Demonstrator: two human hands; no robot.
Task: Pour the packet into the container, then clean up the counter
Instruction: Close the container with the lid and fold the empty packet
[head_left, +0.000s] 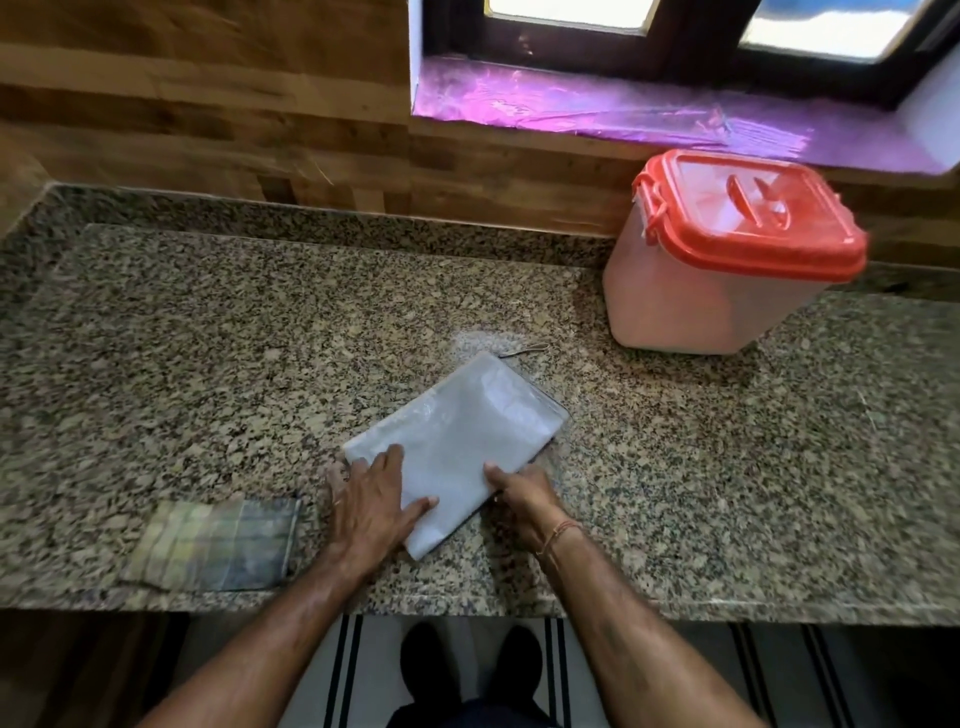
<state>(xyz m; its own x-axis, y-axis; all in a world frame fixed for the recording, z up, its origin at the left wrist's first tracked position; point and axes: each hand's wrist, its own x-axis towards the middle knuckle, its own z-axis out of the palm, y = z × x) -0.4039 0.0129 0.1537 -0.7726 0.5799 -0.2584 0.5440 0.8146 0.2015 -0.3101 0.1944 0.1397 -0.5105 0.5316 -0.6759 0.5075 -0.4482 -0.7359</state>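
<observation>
A flat, pale plastic packet (462, 436) lies slantwise on the speckled granite counter (208, 332). My left hand (371, 501) lies flat on its near left corner, fingers straight. My right hand (522, 493) pinches the packet's near right edge, thumb on top and fingers curled beneath. A translucent container (691, 306) with a closed red lid (753, 213) stands at the back right, apart from the packet. A small patch of spilled white grains (485, 340) lies just beyond the packet's far corner.
A folded checked cloth (218, 543) lies near the counter's front edge, left of my left hand. A thin loop of string or band (524, 352) lies by the grains. A wooden wall and a purple window sill (597, 111) run behind.
</observation>
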